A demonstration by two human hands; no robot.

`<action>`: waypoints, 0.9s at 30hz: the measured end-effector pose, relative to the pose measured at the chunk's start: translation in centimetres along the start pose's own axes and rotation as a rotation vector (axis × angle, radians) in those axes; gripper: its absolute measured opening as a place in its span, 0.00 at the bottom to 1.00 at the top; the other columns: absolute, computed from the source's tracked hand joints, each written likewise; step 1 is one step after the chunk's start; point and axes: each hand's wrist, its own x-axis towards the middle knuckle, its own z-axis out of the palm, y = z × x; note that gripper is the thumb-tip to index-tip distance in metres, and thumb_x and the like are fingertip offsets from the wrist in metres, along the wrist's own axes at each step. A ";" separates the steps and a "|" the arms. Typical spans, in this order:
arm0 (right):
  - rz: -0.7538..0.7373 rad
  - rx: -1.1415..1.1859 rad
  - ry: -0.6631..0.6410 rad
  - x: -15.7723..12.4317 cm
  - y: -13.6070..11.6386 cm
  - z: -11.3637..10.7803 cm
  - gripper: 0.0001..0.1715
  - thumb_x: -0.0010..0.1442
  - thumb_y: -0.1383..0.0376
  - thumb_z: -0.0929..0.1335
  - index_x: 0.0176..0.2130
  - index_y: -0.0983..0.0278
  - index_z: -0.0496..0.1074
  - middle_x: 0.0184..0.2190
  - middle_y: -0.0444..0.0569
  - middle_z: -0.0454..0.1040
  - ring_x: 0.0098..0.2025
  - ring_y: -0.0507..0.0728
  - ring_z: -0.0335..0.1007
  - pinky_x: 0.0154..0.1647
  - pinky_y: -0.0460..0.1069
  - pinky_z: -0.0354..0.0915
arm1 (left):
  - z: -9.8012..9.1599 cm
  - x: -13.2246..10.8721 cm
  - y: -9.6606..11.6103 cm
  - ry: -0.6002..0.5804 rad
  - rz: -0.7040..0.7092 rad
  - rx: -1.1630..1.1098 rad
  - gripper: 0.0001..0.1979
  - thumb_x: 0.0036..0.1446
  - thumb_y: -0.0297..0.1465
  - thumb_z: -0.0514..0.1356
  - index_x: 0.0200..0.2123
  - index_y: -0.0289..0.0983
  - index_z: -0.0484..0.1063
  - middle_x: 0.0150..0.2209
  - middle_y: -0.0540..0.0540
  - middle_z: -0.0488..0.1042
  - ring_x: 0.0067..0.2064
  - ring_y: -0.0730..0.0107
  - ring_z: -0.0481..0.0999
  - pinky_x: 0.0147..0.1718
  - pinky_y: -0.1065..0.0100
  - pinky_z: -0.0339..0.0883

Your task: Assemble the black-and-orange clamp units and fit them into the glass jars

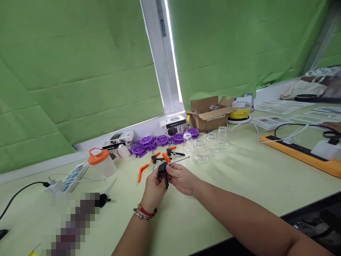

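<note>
Both my hands meet over the pale green table [239, 185]. My left hand [153, 187], with bracelets at the wrist, is closed round a small black clamp body [163, 171]. My right hand [181, 177] pinches the same black part from the right. A thin metal rod [179, 160] sticks out of the part toward the upper right. Just beyond lie loose orange levers [142, 171] and other black and orange clamp pieces [170, 153].
Purple plastic wheels [160, 140] and several clear glass jars [205, 146] stand behind. An orange-lidded jar [100, 161], a power strip [69, 176], small boxes [119, 139], a cardboard box [210, 113], a yellow pot [239, 112] and an orange bar [303, 153] surround the area. Another person's hand [331, 126] shows at far right.
</note>
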 end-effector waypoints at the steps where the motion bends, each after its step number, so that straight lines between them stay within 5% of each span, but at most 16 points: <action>1: -0.015 -0.005 -0.002 0.1 0.0 0.0 0.19 0.46 0.55 0.75 0.33 0.65 0.74 0.28 0.46 0.71 0.33 0.52 0.64 0.40 0.51 0.60 | -0.1 -0.1 0.2 0.002 -0.030 -0.046 0.12 0.48 0.29 0.59 0.39 0.37 0.72 0.28 0.50 0.72 0.26 0.73 0.68 0.26 0.71 0.64; 9: -0.029 -0.365 -0.041 0.1 0.1 -0.1 0.22 0.51 0.50 0.71 0.35 0.66 0.71 0.27 0.44 0.67 0.28 0.51 0.60 0.32 0.50 0.61 | -1.2 -0.4 0.7 -0.042 -0.168 -0.448 0.15 0.55 0.42 0.57 0.36 0.35 0.69 0.28 0.49 0.70 0.28 0.72 0.70 0.26 0.69 0.66; 15: 0.000 -0.514 -0.111 0.0 -0.2 -0.4 0.17 0.58 0.56 0.66 0.42 0.65 0.69 0.34 0.46 0.67 0.35 0.51 0.65 0.42 0.51 0.64 | -1.1 -0.1 0.0 -0.018 -0.233 -0.476 0.16 0.52 0.41 0.61 0.38 0.35 0.67 0.28 0.50 0.70 0.27 0.75 0.71 0.26 0.71 0.65; 20: -0.009 -0.609 0.103 0.5 -1.5 -1.9 0.21 0.57 0.66 0.63 0.51 0.59 0.62 0.50 0.52 0.60 0.30 0.48 0.69 0.27 0.47 0.64 | -2.5 0.3 -0.2 0.193 -0.173 -0.465 0.19 0.52 0.44 0.60 0.38 0.35 0.66 0.33 0.46 0.74 0.30 0.70 0.74 0.30 0.67 0.67; 27: -0.200 -0.605 0.258 0.8 -4.6 -3.4 0.16 0.51 0.65 0.65 0.38 0.58 0.54 0.42 0.44 0.66 0.24 0.46 0.65 0.16 0.40 0.49 | -3.1 0.4 -0.6 0.181 -0.138 -0.321 0.17 0.52 0.43 0.60 0.37 0.35 0.65 0.34 0.47 0.73 0.28 0.74 0.71 0.28 0.67 0.65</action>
